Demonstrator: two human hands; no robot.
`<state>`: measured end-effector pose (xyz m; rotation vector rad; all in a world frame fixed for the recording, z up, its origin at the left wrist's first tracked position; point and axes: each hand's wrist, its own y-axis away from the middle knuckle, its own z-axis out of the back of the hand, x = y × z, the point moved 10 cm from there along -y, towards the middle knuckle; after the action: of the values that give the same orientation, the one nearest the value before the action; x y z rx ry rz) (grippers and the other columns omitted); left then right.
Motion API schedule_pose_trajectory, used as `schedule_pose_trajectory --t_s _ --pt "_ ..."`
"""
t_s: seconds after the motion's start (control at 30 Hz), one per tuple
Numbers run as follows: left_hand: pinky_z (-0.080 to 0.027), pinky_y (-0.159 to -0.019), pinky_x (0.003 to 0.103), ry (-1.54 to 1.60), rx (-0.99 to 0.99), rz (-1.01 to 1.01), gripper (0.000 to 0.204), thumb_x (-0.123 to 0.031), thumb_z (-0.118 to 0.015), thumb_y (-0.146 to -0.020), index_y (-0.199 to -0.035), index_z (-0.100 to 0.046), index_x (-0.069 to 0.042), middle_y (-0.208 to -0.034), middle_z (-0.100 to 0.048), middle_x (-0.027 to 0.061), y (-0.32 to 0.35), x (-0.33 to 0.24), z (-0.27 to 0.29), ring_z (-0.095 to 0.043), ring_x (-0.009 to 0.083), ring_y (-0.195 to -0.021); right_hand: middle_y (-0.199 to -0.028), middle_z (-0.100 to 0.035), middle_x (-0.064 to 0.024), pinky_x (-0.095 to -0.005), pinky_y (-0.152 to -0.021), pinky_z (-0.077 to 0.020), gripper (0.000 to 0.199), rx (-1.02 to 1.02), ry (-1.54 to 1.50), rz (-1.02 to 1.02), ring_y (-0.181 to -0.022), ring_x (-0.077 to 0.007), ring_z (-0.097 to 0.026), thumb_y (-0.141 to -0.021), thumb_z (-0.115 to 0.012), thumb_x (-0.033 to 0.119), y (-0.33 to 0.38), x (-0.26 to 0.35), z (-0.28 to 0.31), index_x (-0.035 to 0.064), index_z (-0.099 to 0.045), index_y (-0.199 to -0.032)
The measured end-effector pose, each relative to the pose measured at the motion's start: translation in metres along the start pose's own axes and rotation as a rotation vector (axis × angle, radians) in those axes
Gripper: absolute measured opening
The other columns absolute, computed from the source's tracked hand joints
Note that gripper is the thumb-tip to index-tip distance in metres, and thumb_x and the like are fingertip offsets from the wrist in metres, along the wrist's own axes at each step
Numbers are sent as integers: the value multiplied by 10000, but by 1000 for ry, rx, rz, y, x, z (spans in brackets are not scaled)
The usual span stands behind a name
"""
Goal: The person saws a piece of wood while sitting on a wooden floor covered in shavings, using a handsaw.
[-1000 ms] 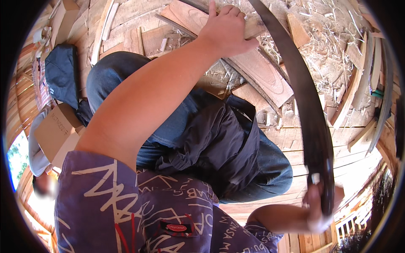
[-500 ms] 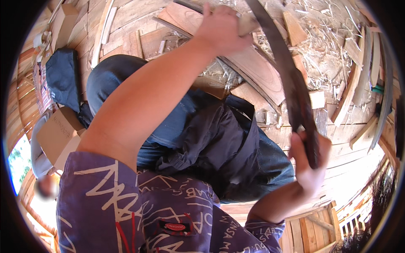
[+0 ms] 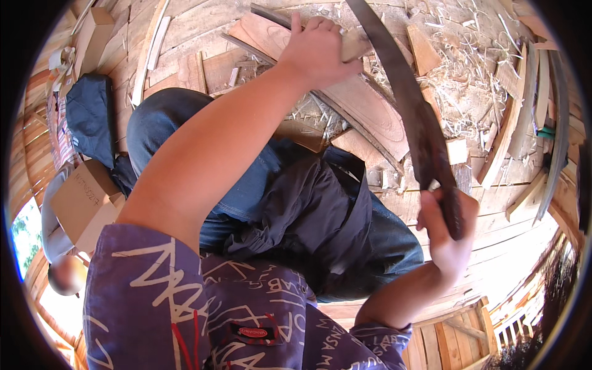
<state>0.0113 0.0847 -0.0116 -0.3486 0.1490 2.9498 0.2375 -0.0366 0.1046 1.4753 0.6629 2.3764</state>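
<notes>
My right hand (image 3: 453, 228) is closed round the black handle (image 3: 454, 213) of a long, dark, tapering blade (image 3: 401, 92), and has moved farther from my body than a second ago. Beyond, my left hand (image 3: 317, 54) curls over a small, pale wooden block (image 3: 356, 45), its fingertips partly hidden. Under them lies a flat, pinkish-brown wooden plank (image 3: 379, 114) with curved grain. I can't tell whether blade and block touch; the blade's far end is cut off above.

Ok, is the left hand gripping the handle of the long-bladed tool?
No, the right hand grips the dark handle, while the left hand holds a pale wooden block beside the blade.
</notes>
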Motion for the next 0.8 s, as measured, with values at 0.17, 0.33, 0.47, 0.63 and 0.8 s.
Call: schedule_pose_trajectory --t_s 0.17,0.33,0.47,0.63,0.8 --pt "-175 -1096 591 48 -89 2 663 -471 -590 -755 -1108 -594 91 -1144 -581 199 4 5 -1 -454 327 -1218 -436 -475 -28 -230 -407 -297 388 113 398 377 -366 -103 -447 -860 -579 282 90 46 57 19 -533 -580" --pt "-173 -1100 587 53 -79 -18 656 -468 -596 -755 -1090 -592 95 -1148 -574 207 -1 -8 -2 -442 326 -1234 -504 -450 -41 -254 -439 -299 317 -47 213 121 -464 -83 -409 -839 -670 169 46 14 34 4 -507 -623" --pt "-160 -1108 585 26 -35 -7 643 -466 -608 -759 -1094 -591 82 -1157 -569 210 3 0 6 -432 326 -1246 -495 -426 -64 -292 -429 -259 249 4 151 92 -453 -96 -324 -815 -654 55 7 27 -3 -19 -502 -631" --pt "-163 -1112 579 101 -35 -72 659 -466 -624 -761 -1140 -570 70 -1199 -549 206 12 -22 -1 -426 324 -1254 -497 -503 -112 -319 -427 -326 237 58 335 72 -407 -189 -471 -788 -669 132 44 41 8 -26 -551 -656" --pt "-162 -1113 578 108 -10 -66 698 -489 -616 -752 -1163 -564 73 -1199 -558 198 9 -22 -2 -425 321 -1256 -465 -492 -53 -292 -405 -335 276 64 152 57 -380 -147 -457 -812 -670 183 42 20 25 -12 -571 -643"
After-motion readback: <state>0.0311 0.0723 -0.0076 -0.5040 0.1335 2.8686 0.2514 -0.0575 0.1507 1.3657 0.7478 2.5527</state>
